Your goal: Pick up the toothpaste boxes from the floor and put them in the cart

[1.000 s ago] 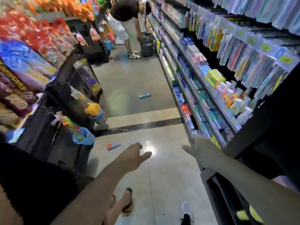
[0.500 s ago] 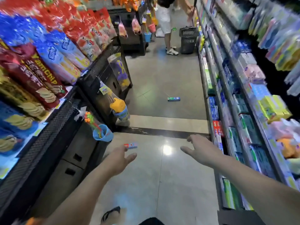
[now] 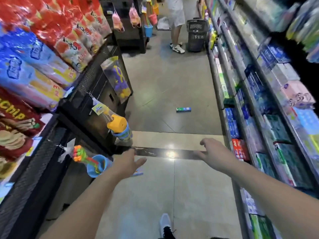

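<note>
While both hands hung empty over the aisle, nothing of the job looked done from where I stood: two toothpaste boxes lay on the floor (image 3: 164, 87) and neither had been lifted. The floor itself was large, smooth, glossy grey tile that threw back the ceiling lights, crossed by a pale band and a dark polished strip (image 3: 162, 152). Down the right ran long metal shelving (image 3: 245, 104) packed with flat cardboard cartons; on the left stood a black mesh rack (image 3: 89, 78) heaped with crinkly foil snack bags and hung with plastic toys. The likely cart, a dark slatted plastic basket (image 3: 196, 36), stood at the far end of the aisle against the right-hand shelving, next to another person's legs.

The left hand (image 3: 127, 163) reached forward with fingers loosely spread, holding nothing, directly above the nearer box (image 3: 139, 173), a slim blurred carton that mostly hid beneath it, close to the foot of the mesh rack. The right hand (image 3: 213, 152) was likewise open and held nothing. The green box (image 3: 183, 109), a long, thin rectangular carton, lay flat mid-aisle beyond the dark strip, well apart from both hands. Both boxes remained to be gathered and carried to the basket.
</note>
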Demonstrator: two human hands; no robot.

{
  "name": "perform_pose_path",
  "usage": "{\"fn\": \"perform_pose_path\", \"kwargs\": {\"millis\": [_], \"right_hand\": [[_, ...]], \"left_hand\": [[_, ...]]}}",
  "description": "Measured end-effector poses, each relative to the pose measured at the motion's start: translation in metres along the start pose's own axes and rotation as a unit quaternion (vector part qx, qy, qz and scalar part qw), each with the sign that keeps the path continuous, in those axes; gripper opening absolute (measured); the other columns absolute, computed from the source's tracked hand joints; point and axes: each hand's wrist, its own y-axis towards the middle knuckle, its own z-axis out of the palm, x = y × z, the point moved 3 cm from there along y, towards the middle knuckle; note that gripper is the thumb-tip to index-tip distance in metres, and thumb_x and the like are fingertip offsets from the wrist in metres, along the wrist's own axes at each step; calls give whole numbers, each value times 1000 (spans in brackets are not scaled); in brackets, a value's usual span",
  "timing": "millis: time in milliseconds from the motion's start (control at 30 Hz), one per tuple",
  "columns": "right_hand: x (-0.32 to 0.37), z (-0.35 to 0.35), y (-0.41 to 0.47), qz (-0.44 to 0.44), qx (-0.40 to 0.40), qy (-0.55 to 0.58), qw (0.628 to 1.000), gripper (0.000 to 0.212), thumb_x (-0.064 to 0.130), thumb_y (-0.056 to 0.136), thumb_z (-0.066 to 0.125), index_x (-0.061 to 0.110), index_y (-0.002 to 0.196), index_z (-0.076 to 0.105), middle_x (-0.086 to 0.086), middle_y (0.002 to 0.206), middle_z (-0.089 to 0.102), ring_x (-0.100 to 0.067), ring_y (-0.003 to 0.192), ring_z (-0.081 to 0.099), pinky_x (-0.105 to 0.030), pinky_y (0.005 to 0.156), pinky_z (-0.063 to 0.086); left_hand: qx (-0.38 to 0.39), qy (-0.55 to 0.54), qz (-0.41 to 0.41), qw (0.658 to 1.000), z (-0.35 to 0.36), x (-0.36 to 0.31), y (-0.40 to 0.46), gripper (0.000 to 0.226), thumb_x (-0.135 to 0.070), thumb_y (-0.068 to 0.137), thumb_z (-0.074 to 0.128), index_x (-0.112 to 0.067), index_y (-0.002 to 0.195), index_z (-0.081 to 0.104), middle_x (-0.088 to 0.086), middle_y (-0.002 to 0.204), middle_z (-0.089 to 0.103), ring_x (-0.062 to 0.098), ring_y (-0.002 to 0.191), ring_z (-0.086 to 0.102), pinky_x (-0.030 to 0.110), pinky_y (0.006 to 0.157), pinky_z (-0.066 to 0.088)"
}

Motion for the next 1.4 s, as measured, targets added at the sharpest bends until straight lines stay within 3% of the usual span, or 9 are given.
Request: {"fn": "perform_pose_path", "kwargs": {"millis": [100, 167, 333, 500, 833, 1133, 1400], "right_hand": [[-7, -20, 37, 23, -9, 6, 1000, 62, 58, 91, 55, 16, 137, 49, -1, 137, 52, -21, 125, 49, -37, 101, 43], [-17, -33, 62, 37, -14, 1, 999, 64, 58, 91, 55, 16, 138, 48, -2, 139, 51, -22, 127, 48, -37, 103, 42], [-57, -61, 134, 74, -12, -19, 997, 65, 60, 90, 55, 17, 139, 45, -4, 137, 50, -23, 126, 48, -38, 104, 42], [-95, -92, 230, 79, 3, -25, 997, 66, 63, 90, 51, 17, 138, 44, -4, 136, 50, -23, 128, 47, -38, 105, 40], [-98, -131, 431, 52, 48, -45, 996, 70, 60, 89, 55, 16, 141, 44, -5, 139, 52, -25, 128, 49, -39, 105, 42], [-87, -91, 607, 76, 69, -36, 994, 65, 56, 89, 59, 17, 140, 44, -5, 139, 51, -24, 127, 49, -35, 104, 41], [-141, 21, 769, 109, 100, -25, 989, 68, 52, 88, 64, 15, 141, 43, -4, 141, 48, -22, 130, 46, -33, 105, 38]], "left_hand": [[5, 26, 28, 999, -25, -23, 48, 44, -48, 94, 56, -7, 112, 54, 10, 106, 61, 26, 93, 58, 35, 74, 42], [20, 33, 40, 998, -33, -39, 82, 48, -51, 94, 54, -7, 112, 52, 15, 106, 61, 24, 86, 55, 36, 71, 43], [44, 24, 39, 998, -44, -84, 165, 63, -54, 94, 52, -10, 137, 43, 11, 133, 53, 25, 115, 55, 32, 90, 45], [64, 12, 25, 998, -58, -139, 257, 64, -56, 92, 54, -11, 137, 44, 11, 134, 52, 25, 115, 55, 33, 95, 45], [53, -10, 17, 998, -104, -199, 420, 66, -59, 90, 54, -13, 137, 45, 9, 133, 54, 24, 117, 54, 32, 95, 42], [99, -11, 38, 994, -127, -203, 597, 66, -56, 92, 54, -14, 140, 41, 11, 138, 51, 23, 121, 54, 32, 97, 42], [138, 37, 42, 989, -50, -170, 754, 63, -54, 93, 54, -15, 140, 41, 8, 144, 46, 21, 127, 50, 30, 104, 39]]}}
